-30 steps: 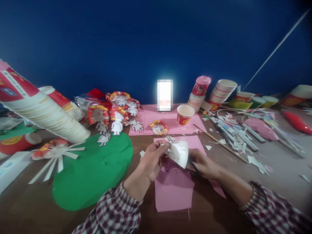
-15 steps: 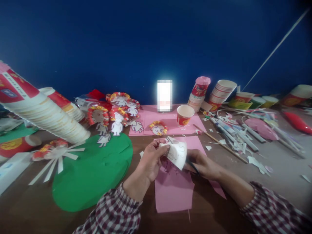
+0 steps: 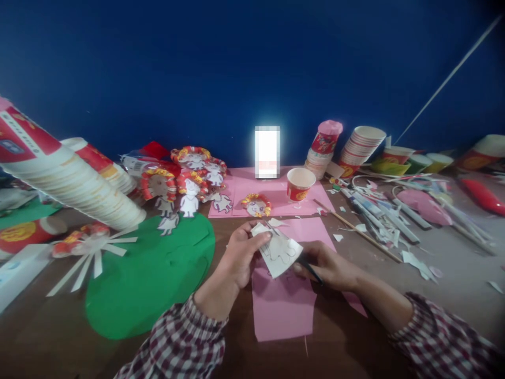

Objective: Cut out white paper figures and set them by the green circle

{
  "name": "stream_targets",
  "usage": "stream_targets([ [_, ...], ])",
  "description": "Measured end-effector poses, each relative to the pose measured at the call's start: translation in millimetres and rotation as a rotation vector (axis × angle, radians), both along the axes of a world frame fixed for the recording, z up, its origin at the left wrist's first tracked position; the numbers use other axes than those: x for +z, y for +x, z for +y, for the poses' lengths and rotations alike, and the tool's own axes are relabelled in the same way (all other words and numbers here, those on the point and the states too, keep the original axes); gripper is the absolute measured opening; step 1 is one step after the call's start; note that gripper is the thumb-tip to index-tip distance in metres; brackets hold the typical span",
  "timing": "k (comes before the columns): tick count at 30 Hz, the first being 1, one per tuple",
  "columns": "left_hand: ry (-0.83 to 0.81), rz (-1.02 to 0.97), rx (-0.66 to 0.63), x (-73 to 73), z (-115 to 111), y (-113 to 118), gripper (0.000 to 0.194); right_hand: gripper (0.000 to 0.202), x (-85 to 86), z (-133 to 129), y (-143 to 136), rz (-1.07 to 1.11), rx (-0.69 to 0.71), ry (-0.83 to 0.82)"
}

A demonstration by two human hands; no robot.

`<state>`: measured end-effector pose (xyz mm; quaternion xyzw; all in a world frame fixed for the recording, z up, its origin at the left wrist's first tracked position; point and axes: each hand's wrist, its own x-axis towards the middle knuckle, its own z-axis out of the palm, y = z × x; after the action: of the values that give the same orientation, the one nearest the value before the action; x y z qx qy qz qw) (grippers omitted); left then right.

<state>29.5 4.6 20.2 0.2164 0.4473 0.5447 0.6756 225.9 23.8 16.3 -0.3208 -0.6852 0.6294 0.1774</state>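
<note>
My left hand (image 3: 245,252) pinches a white piece of paper (image 3: 279,258) with a figure outlined on it, thumb on top. My right hand (image 3: 327,266) is closed round the dark handles of a pair of scissors (image 3: 311,271). The scissors' blades reach across the paper toward my left thumb. Below both hands lies a pink sheet of paper (image 3: 284,316) with some dark drawn lines. A paper ring with a drawn face (image 3: 256,205) and a red paper cup (image 3: 300,184) stand just beyond.
Stacked paper cups (image 3: 79,184) lean at the left beside a green paper oval (image 3: 158,284). Paper figures with ringed heads (image 3: 190,195) stand at its far edge. Markers (image 3: 379,216), a wooden stick (image 3: 357,231) and paper scraps (image 3: 418,263) lie to the right. A lit, blurred screen (image 3: 267,152) stands behind.
The paper has tilted flatter, so more of its drawn outline shows. My left hand has turned slightly with it; the scissors stay at the paper.
</note>
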Motion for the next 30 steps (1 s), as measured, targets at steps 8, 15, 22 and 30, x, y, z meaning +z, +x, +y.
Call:
stream_targets([
  [8,-0.007,0.038,0.019,0.3,0.9,-0.8,0.048,0.038,0.1,-0.6,-1.1,0.002,-0.002,-0.011],
  [15,-0.015,-0.008,-0.008,2.9,0.3,-0.7,0.044,0.035,3.0,-1.4,-2.2,-0.007,-0.020,0.030],
  [22,-0.015,-0.021,-0.018,3.2,0.1,-0.8,0.040,0.032,0.5,-3.8,-4.3,0.040,-0.044,0.018],
  [30,-0.036,-0.075,-0.049,2.4,0.3,-1.3,0.037,0.029,-0.5,-3.5,-3.7,0.042,-0.043,0.018],
])
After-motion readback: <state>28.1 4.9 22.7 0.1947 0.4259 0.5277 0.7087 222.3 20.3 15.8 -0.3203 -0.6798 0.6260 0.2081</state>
